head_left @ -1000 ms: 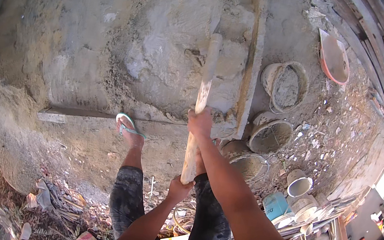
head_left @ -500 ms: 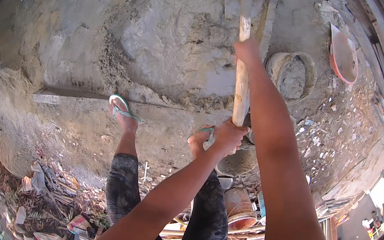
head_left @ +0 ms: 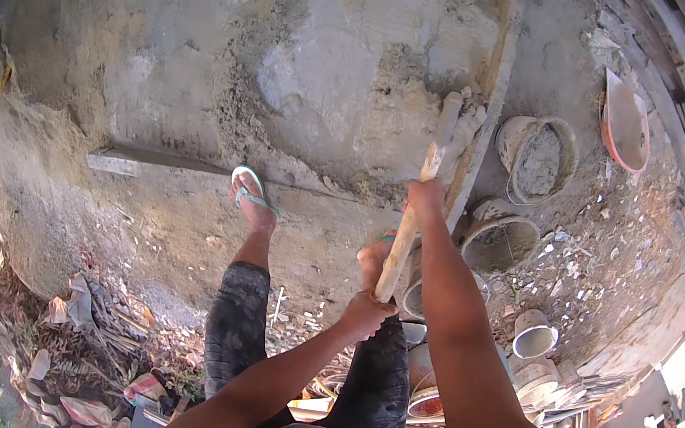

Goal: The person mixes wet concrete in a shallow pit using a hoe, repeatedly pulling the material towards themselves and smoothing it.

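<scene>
Both of my hands are closed round the pale wooden handle of a hoe (head_left: 399, 254). My left hand (head_left: 367, 316) grips its near end, in front of my right leg. Farther up the handle is my right hand (head_left: 426, 200). The hoe's head (head_left: 465, 130), coated in grey mortar, rests in the wet mix beside a raised edge board; its blade is mostly hidden. Wet grey mortar (head_left: 330, 62) spreads over the ground ahead, with a rough ridge round it.
To the right stand a bucket of mortar (head_left: 538, 163), another bucket (head_left: 502, 242) and a small pale bucket (head_left: 535, 334). A red-rimmed pan (head_left: 625, 128) lies beyond them. A long board (head_left: 496, 77) borders the mix. My sandalled feet stand at a low ledge (head_left: 128, 164); rubble lies behind.
The hoe's head has come toward me through the mortar, and both hands have drawn back with the handle. The view has shifted, showing more buckets on the right.
</scene>
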Demonstrator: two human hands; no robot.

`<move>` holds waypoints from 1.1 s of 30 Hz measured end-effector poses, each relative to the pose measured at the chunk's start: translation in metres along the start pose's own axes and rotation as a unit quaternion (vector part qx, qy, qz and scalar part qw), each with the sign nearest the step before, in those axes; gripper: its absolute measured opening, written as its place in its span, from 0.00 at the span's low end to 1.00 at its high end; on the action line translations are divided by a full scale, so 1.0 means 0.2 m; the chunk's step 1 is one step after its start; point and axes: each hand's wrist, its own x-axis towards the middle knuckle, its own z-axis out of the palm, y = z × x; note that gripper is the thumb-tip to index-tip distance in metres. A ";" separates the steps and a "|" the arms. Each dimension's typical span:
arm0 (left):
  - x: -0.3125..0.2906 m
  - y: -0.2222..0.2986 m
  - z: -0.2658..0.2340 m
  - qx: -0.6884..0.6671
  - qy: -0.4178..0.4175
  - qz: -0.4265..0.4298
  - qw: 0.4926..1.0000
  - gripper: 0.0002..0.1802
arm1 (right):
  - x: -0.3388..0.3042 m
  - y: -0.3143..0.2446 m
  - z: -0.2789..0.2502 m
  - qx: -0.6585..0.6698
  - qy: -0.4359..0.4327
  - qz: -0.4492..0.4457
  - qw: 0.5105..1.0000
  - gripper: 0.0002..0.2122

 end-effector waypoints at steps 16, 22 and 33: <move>0.10 0.08 -0.59 0.238 0.170 0.255 0.922 0.20 | -0.38 -0.60 0.14 0.172 0.068 -0.112 0.976 0.21; 0.45 0.60 0.27 -0.065 -0.008 0.167 0.984 0.19 | 0.35 -0.65 -0.41 0.009 0.048 -0.156 0.987 0.22; 0.17 0.01 0.09 -0.058 -0.014 -0.016 0.998 0.15 | -0.04 -0.22 -0.05 -0.056 -0.004 -0.008 0.998 0.23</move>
